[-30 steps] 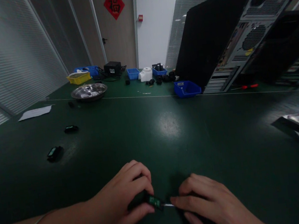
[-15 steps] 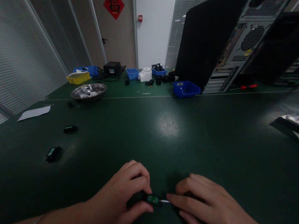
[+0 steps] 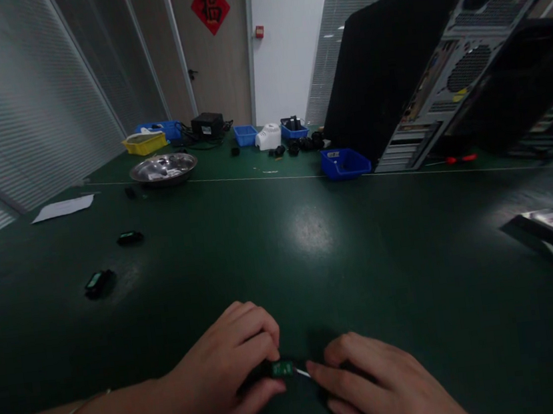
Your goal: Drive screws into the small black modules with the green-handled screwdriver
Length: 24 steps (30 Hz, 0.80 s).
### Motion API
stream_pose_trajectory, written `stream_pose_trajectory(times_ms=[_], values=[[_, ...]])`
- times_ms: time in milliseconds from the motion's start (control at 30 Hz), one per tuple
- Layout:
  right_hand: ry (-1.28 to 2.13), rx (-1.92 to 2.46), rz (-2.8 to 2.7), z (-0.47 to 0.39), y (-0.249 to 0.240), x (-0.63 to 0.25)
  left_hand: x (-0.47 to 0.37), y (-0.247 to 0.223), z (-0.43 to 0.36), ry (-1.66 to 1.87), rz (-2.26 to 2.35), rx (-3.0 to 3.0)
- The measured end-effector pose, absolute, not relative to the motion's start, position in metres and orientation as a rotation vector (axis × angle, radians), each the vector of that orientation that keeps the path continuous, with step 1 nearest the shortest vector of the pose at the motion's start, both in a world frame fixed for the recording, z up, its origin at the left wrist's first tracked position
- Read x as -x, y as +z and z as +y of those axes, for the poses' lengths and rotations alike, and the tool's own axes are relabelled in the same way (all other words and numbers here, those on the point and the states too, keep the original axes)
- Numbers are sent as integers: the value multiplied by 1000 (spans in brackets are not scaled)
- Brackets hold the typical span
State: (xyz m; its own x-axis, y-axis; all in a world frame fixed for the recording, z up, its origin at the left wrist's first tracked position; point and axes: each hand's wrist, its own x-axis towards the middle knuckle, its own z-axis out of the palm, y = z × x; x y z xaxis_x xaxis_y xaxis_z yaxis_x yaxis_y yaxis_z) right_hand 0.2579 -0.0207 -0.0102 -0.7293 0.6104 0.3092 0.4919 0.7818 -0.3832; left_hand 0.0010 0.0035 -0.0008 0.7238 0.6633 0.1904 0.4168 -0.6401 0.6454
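Low in the middle of the view, my left hand [image 3: 235,366] pinches a small green circuit board [image 3: 281,369] in a dark casing between thumb and fingers. From the right, my right hand [image 3: 379,382] is closed on a tool with a thin silver shaft [image 3: 302,373]; its handle is hidden by my fingers, so its exact kind does not show. The shaft's end meets the right end of the board. Further left on the table lie two similar dark pieces with green tops, one nearer [image 3: 99,283] and one farther [image 3: 130,238].
A green tabletop [image 3: 240,238] spreads ahead. Toward the back stand a metal bowl [image 3: 164,169], a yellow tray [image 3: 144,142], a blue bin [image 3: 344,164] and a white plastic shell [image 3: 268,137]. A large black computer case [image 3: 390,65] rises at right, and paper [image 3: 63,208] lies left.
My right hand has shifted slightly left and down, and the shaft now slants more against the board. My left hand still grips the board, which has turned a little.
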Motion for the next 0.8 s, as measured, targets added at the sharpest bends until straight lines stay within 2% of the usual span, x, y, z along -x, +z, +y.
stream_pose_trajectory(times_ms=[167,600,800], values=[[333,830,-2587,-21,-7,-258,0,-1,3,571,780,-2337],[828,932,-2378,-20,3,-260,-2,2,3,583,722,-2296],[898,945,-2182,-18,8,-260,-2,7,7,500,785,-2232]])
